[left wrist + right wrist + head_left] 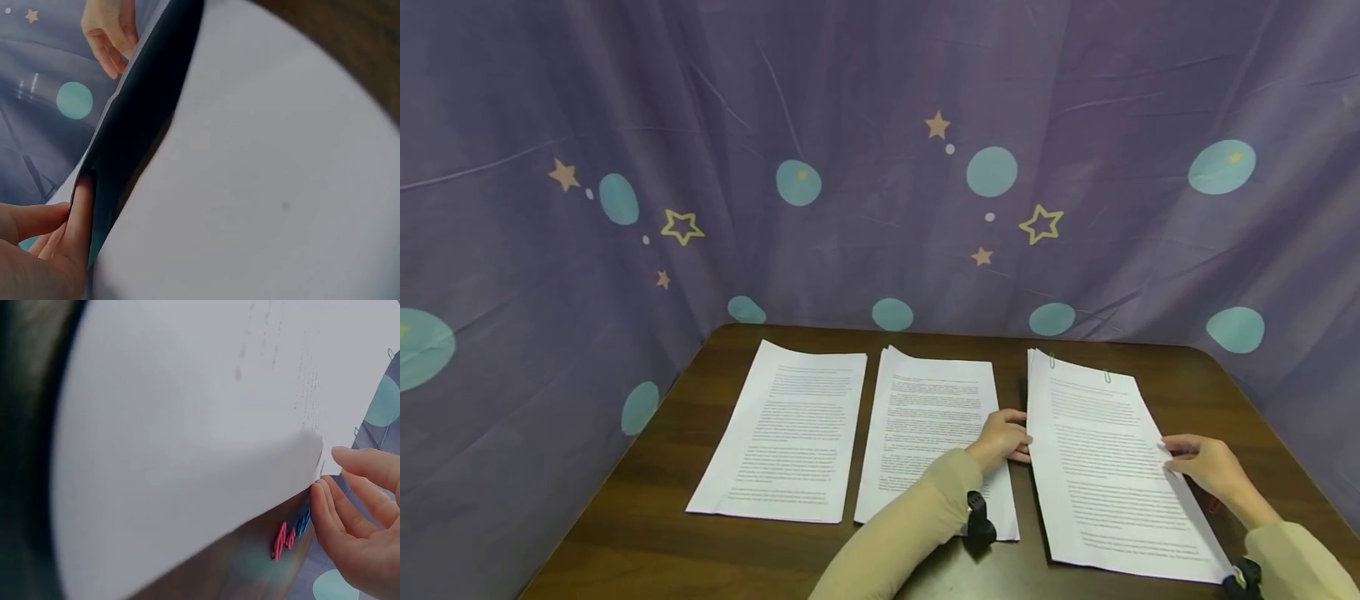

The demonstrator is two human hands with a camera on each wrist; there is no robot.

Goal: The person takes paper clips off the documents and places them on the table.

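A stack of printed white sheets (pixel 1108 483), with green paper clips (pixel 1107 377) on its top edge, is tilted above the table at the right. My left hand (pixel 1002 437) pinches its left edge; in the left wrist view the left hand (pixel 47 250) has a finger behind the edge, beside a dark layer. My right hand (pixel 1208 467) holds the right edge between curled fingers, and in the right wrist view the right hand (pixel 359 506) is around that edge. Red clips (pixel 280 542) and blue clips (pixel 304 524) lie beneath on the table.
Two more printed paper stacks lie flat to the left, a middle one (pixel 936 400) under my left forearm and a far-left one (pixel 797 433). The brown table (pixel 647 521) ends at a purple curtain (pixel 880 167) behind and at the sides.
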